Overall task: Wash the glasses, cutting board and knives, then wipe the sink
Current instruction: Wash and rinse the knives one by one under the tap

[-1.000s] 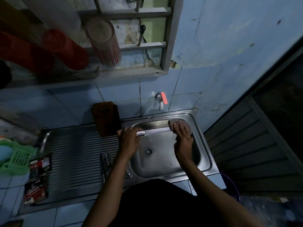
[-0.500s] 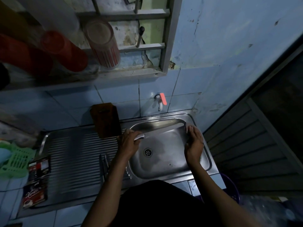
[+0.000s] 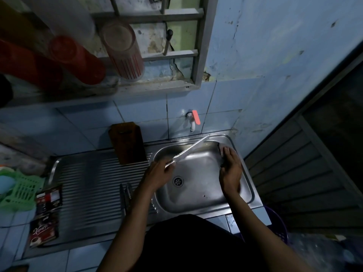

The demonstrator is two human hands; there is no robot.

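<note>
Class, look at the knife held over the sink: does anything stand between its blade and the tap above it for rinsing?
Nothing visible does. The left hand grips the knife by its handle, blade angled up toward the tap; the gap between them is open. The right hand and sponge sit off to the right.

I stand in a modest home kitchen. A steel sink [image 3: 204, 205] with ribbed drainboard [image 3: 88, 189], a wall tap [image 3: 192, 122] and cracked blue tiles [image 3: 141, 114] mark it.
</note>
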